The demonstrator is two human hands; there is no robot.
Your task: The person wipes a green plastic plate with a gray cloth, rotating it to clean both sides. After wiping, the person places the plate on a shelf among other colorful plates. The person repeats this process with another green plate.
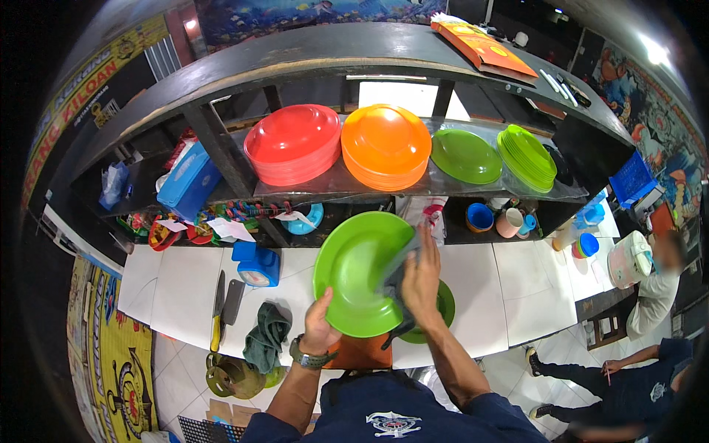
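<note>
My left hand (320, 324) grips the lower left rim of a large green plastic plate (354, 266), held tilted above the white tiled counter (471, 310). In my right hand (419, 277) is a dark grey cloth (394, 277), pressed against the plate's right side; the hand and cloth are slightly blurred. Beneath that hand another green plate (445, 302) rests on the counter, partly hidden. To the left of my left hand, a dark green cloth (267, 332) lies crumpled over the counter's front edge.
A cleaver (233, 302) and a yellow-handled knife (217, 310) lie left, near a blue kitchen scale (257, 266). Shelved ahead are red plates (293, 147), orange plates (386, 147) and green plates (526, 158). Two people, one in a dark shirt (648, 382), are at right. A gas cylinder (235, 376) stands below.
</note>
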